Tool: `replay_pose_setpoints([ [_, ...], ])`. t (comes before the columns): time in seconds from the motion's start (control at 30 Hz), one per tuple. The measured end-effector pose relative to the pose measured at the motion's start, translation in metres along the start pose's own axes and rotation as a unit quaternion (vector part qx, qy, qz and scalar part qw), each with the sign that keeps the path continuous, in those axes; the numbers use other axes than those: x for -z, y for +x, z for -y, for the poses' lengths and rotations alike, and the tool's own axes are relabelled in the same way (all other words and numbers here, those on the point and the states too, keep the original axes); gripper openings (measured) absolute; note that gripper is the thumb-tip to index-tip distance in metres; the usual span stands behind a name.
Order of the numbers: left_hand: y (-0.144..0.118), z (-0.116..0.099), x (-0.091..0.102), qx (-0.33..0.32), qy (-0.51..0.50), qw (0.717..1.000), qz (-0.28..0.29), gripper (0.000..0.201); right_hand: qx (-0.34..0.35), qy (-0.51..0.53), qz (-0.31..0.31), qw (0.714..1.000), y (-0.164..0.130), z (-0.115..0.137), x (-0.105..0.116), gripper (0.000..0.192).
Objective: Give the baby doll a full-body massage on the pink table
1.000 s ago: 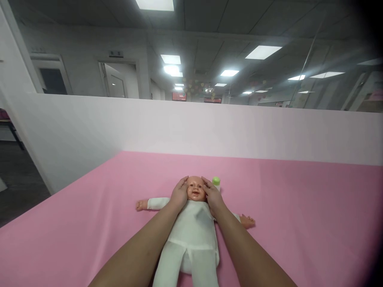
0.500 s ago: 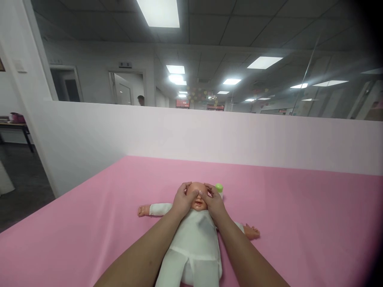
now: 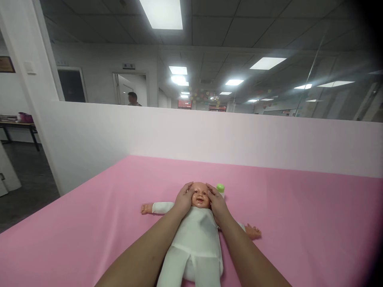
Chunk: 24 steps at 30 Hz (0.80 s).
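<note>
A baby doll [image 3: 196, 235] in white lies face-up on the pink table [image 3: 299, 223], its head cupped between the left hand [image 3: 183, 199] and right hand [image 3: 218, 203], a green-capped bottle [image 3: 220, 188] just beside.

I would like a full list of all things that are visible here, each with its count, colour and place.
doll: one, white suit, lying face up on the pink surface, arms spread out
bottle: one, green cap, on the surface beside the doll's head, partly hidden behind the right hand
surface: one, pink cloth, filling the lower half of the view
partition: one, white, low wall along the far edge of the surface
ceiling lights: several, white, lit, on the ceiling
person: one, only partly seen above the partition, far left near a doorway
table: one, dark, far left edge, with a pink thing on it
left hand: one, bare, cupping one side of the doll's head
right hand: one, bare, cupping the other side of the doll's head
</note>
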<state>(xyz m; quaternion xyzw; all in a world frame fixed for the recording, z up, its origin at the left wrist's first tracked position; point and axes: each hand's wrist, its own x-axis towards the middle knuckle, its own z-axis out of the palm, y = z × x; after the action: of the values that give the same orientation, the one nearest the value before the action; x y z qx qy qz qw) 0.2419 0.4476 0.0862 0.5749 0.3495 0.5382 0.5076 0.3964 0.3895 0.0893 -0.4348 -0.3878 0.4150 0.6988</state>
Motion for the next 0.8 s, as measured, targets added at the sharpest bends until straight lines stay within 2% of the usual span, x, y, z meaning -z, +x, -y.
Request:
replay_pose_setpoints([
  [0.13, 0.002, 0.005, 0.001, 0.029, -0.037, 0.999, 0.004, 0.051, -0.022, 0.02, 0.011, 1.0, -0.004, 0.002, 0.0, 0.058],
  [0.23, -0.001, 0.001, 0.001, 0.032, -0.024, 0.999, 0.008, 0.051, -0.02, 0.026, 0.022, 0.999, -0.006, 0.004, 0.0, 0.059],
  [0.5, -0.013, -0.019, 0.001, -0.016, 0.067, 0.998, 0.003, 0.056, 0.027, -0.042, 0.042, 0.998, -0.013, 0.013, -0.004, 0.067],
  [0.8, -0.012, -0.017, 0.0, -0.06, 0.098, 0.993, -0.011, 0.055, 0.059, -0.072, 0.041, 0.995, -0.007, 0.007, -0.001, 0.063],
])
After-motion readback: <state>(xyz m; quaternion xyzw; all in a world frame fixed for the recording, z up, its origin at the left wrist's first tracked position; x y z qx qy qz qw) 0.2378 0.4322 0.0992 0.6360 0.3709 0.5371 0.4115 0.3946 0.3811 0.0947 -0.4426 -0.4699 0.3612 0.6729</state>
